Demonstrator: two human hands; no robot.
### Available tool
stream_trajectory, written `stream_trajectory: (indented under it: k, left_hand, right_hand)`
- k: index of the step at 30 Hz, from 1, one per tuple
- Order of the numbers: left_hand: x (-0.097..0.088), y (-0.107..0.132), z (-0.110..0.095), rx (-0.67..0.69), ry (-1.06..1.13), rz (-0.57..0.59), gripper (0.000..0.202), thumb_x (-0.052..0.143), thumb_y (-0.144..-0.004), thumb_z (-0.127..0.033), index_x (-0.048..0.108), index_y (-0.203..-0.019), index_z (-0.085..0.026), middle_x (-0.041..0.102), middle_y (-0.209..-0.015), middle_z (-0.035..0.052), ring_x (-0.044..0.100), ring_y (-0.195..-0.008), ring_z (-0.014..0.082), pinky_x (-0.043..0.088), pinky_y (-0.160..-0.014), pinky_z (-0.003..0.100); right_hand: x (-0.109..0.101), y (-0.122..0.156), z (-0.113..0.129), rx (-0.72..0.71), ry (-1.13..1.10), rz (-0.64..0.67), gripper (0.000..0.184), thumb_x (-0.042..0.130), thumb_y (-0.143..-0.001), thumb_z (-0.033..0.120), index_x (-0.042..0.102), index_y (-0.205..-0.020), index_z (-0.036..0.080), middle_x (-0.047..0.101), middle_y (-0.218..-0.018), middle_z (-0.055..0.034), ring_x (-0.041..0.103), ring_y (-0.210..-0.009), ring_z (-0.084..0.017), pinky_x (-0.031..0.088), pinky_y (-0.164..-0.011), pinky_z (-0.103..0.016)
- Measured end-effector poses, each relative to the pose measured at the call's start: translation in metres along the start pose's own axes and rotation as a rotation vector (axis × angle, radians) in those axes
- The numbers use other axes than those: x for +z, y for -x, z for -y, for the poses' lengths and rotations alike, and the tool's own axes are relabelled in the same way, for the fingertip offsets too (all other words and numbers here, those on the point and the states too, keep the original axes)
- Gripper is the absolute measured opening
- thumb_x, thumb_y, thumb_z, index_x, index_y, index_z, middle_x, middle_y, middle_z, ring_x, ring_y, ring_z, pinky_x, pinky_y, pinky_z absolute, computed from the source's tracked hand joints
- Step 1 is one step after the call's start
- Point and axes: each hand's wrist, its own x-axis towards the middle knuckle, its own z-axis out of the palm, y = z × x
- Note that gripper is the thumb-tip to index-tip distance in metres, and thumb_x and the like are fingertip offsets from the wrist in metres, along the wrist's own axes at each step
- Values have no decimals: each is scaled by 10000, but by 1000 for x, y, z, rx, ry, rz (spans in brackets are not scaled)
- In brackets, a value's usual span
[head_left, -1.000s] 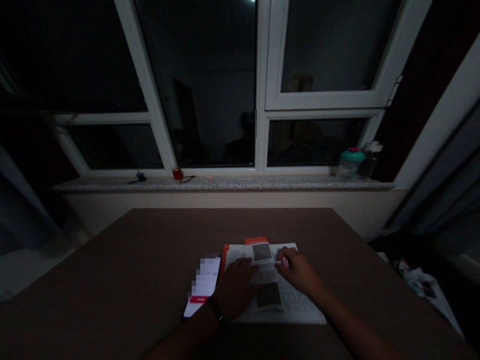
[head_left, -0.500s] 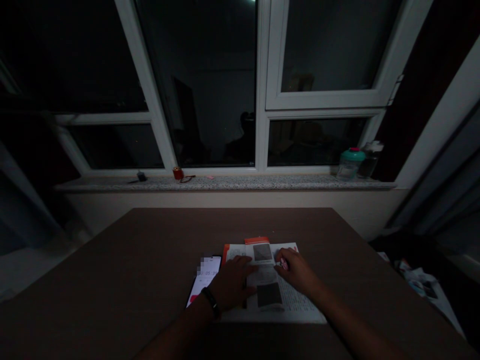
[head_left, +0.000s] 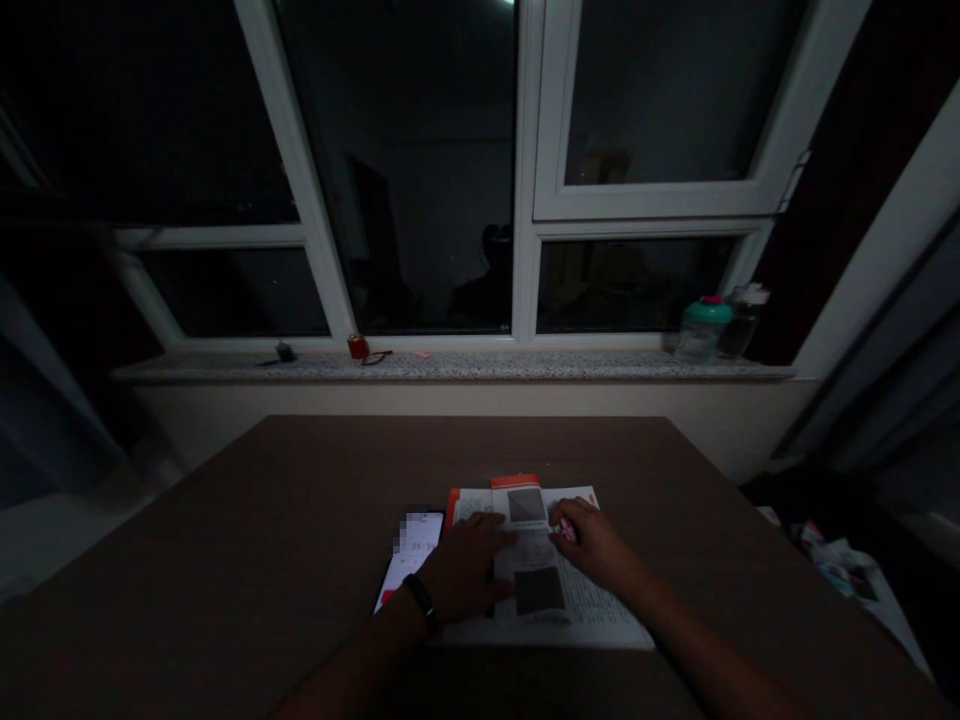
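My left hand (head_left: 471, 562) lies with fingers spread over a printed strip of paper (head_left: 529, 545) that has an orange top edge and grey pictures. Beneath the strip is a larger printed sheet or booklet (head_left: 609, 622) with text and an orange corner. At the strip's right edge, the fingers of my right hand (head_left: 600, 540) are closed round a small pink thing (head_left: 568, 529). Most of it is hidden in the grip, and its kind is not clear. A lit phone (head_left: 411, 552) showing blurred digits rests left of the papers, beside my left hand.
The brown table (head_left: 315, 500) stands below a window. On the stone sill (head_left: 480, 367) are a red-and-gold can (head_left: 358, 347), a small dark bottle (head_left: 285, 352), a teal-lidded cup (head_left: 703, 330) and a clear bottle (head_left: 742, 320). Crumpled papers (head_left: 847, 570) lie beyond the table's right edge.
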Motion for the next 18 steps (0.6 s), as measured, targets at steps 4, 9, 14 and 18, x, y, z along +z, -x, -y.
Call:
stream_trajectory:
  k: [4,9,14,18]
  left_hand:
    - [0,0,0,-5,0,-2,619,769,-786,-390,519,-1342,-280,448,-1440,83,402,-1310,318,340,-1066,486]
    - [3,1,2,4,9,-8,616,753,-804,-371,499,-1360,-298,442,-1446,70,389,-1319,314,337,-1067,489]
    - [4,2,1,11,-18,-3,569,719,-846,-357,502,-1368,-293,432,-1460,77,373,-1330,323,337,-1068,501]
    - [2,2,-5,-16,-40,18,553,702,-870,-385,498,-1378,-302,422,-1472,80,367,-1339,328,334,-1073,516]
  right_hand:
    - [-1,1,1,-7,1,-10,111,622,-791,173,604,-885,228,600,-882,-24,579,-841,-206,427,-739,-287]
    - [-1,1,2,-9,-4,-10,121,624,-786,164,603,-888,225,599,-884,-24,580,-841,-205,428,-741,-287]
    - [0,0,1,1,-7,-13,130,628,-786,156,603,-888,232,596,-886,-17,579,-835,-199,427,-738,-281]
    - [1,0,0,-2,-1,-4,131,634,-782,149,601,-884,224,595,-891,-20,577,-839,-196,424,-740,-276]
